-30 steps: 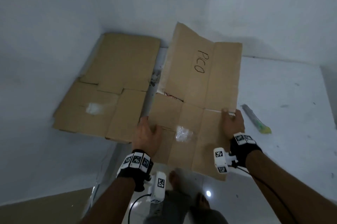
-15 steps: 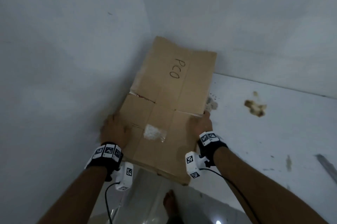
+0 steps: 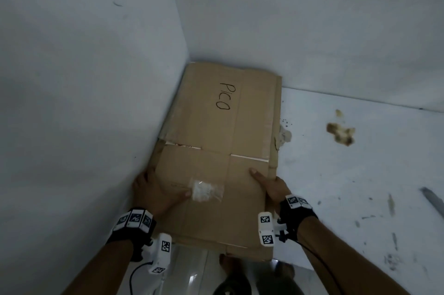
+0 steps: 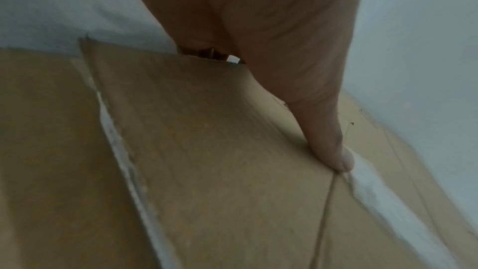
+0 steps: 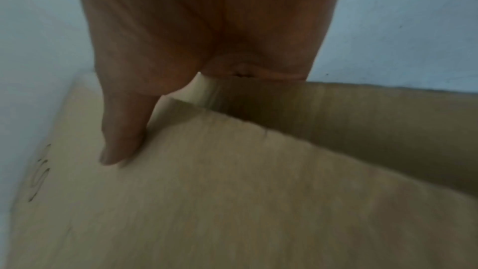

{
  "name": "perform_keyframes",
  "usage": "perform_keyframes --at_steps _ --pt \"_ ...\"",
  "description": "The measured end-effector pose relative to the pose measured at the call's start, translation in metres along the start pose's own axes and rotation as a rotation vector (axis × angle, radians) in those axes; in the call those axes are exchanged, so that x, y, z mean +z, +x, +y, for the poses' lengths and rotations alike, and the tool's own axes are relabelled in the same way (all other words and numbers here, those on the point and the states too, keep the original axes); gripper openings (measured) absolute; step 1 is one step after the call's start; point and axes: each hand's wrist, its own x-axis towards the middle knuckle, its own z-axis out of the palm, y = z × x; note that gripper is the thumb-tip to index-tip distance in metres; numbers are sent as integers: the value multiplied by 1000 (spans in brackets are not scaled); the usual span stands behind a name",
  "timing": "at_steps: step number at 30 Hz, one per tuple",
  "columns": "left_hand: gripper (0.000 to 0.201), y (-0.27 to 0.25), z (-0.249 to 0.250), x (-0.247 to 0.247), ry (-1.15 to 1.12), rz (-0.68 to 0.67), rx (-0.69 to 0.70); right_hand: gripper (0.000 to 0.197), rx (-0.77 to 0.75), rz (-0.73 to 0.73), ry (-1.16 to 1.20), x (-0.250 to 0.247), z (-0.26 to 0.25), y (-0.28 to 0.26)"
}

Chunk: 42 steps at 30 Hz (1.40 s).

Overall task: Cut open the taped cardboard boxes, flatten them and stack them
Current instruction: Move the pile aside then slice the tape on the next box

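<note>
A flattened cardboard box point(image 3: 216, 150), marked "PICO" in black, is shown lying in the corner of a white tabletop point(image 3: 360, 186), its far end at 12 o'clock against the back wall point(image 3: 300, 18) and its left edge along the side wall point(image 3: 84, 78). Edges of further cardboard point(image 3: 276, 126) are visible beneath it along the 3 o'clock side. A patch of crumpled clear tape point(image 3: 206, 190) is stuck near the middle of the near panel. The left hand point(image 3: 153, 189) is placed at 9 o'clock on the box edge, thumb laid flat on the top face with its tip touching the tape, fingers wrapped under the edge; the grip is closed on the cardboard. The right hand point(image 3: 271, 185) is set at 3 o'clock, thumb pressed on top and fingers curled beneath the edge, likewise gripping the box. In the wrist views each thumb point(image 4: 333, 146) point(image 5: 121, 140) is seen lying flat on the board. A brown stain point(image 3: 341, 134) is seen on the tabletop well apart at 2 o'clock.
</note>
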Motion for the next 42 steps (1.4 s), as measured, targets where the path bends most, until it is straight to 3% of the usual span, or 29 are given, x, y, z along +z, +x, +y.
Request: perform_keyframes --at_steps 3,8,12,16,19,23,28,30,34,36,37,39,42 --pt "164 2 4 -2 41 -34 -10 101 82 -144 152 -3 -5 3" --pt "167 12 4 -2 99 -61 -33 57 73 -322 201 -13 -19 1" --pt "168 13 6 -4 88 -100 -63 77 -17 -295 233 -8 -12 4" --pt "171 11 12 -5 105 -129 -95 73 28 -329 287 -6 -9 3" --pt "170 7 18 -8 90 -130 -116 87 22 -252 251 -8 -7 9" --pt "164 -14 32 -11 1 -225 -65 82 -25 -213 183 -44 -7 6" --pt "100 -54 41 11 -241 -463 76 86 11 -65 93 -137 22 0" --pt "74 -47 49 24 -327 -478 84 90 57 -33 79 -166 34 -4" --pt "98 -19 86 38 -535 -411 -23 91 80 -51 71 -184 31 -21" --pt "83 -13 114 37 -611 -437 -53 94 61 -80 13 -185 18 -26" --pt "84 -12 128 35 -646 -456 -31 100 65 -76 -8 -185 14 -25" --pt "105 -7 148 32 -713 -474 -13 120 102 -27 -70 -185 4 -22" --pt "109 5 156 37 -828 -503 -145 138 108 78 -185 -179 1 -14"
